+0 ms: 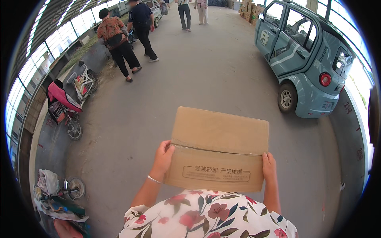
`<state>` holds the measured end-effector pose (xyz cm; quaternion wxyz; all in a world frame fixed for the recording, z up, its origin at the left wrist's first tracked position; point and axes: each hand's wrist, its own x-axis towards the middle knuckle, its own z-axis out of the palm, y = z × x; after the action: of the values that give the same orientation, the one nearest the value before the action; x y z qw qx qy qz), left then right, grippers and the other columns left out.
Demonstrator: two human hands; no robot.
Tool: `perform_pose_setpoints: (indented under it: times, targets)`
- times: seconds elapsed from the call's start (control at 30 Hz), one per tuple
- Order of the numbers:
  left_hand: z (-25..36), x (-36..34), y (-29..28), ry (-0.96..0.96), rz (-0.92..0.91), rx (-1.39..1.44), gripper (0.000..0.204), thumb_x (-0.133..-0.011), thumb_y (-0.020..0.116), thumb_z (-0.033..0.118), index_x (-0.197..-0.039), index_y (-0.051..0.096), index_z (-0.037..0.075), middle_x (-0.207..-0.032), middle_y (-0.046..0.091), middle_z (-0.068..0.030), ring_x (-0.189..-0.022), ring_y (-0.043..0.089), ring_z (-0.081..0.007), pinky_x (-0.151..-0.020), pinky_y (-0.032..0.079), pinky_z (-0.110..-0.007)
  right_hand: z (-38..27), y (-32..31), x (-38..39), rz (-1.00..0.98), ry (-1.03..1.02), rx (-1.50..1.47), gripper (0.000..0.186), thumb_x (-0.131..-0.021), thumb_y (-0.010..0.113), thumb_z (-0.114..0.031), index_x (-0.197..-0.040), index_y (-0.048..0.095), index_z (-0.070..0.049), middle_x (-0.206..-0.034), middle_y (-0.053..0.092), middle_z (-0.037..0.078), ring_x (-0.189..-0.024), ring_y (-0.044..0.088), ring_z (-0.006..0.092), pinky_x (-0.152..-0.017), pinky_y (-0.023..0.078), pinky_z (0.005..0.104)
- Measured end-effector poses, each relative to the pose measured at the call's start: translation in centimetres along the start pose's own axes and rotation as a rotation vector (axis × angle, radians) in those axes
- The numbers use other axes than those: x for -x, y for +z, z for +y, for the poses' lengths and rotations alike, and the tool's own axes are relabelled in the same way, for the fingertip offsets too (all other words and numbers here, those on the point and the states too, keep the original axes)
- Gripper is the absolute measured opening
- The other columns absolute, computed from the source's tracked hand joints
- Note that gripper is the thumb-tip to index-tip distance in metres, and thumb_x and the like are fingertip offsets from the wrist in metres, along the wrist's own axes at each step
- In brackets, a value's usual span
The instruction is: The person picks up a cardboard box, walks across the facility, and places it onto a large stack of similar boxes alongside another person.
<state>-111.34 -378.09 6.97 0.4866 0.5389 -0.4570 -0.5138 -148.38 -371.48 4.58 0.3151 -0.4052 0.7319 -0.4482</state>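
Note:
A brown cardboard box [220,129] is held level in front of my body, its top flaps meeting at a seam across the middle. Dark print runs along its nearer part. My left hand [163,156] grips the box's left side, thumb near the seam, with a bracelet on that wrist. On the opposite side my right hand [269,164] clasps the box by its right edge. Most fingers of both hands are hidden against the sides or below. The contents do not show.
A small grey-blue car [295,59] stands at the right along a low wall. Parked at the left are a scooter with a pink cover [65,97] and another cycle [75,188]. Several people walk ahead on the concrete floor [198,71]. Stacked boxes [250,10] stand far off.

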Motion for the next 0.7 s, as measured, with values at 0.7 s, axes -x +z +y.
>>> perform_pose_setpoints:
  times: [0.7]
  targets:
    - [2.4,-13.1,6.0,-0.042,0.192,0.027,0.036,-0.085,0.038,0.007,-0.120,0.036,-0.002,-0.111,0.047,-0.0075,-0.099,0.045,-0.0120,-0.085,0.036,-0.025,-6.0,5.5,-22.6,-0.228,-0.120,-0.087,0.029,-0.084,0.043,-0.016,-0.105,0.048,0.003,-0.088,0.057,0.009,-0.079,0.051,0.0130,-0.071,0.040,0.0262]
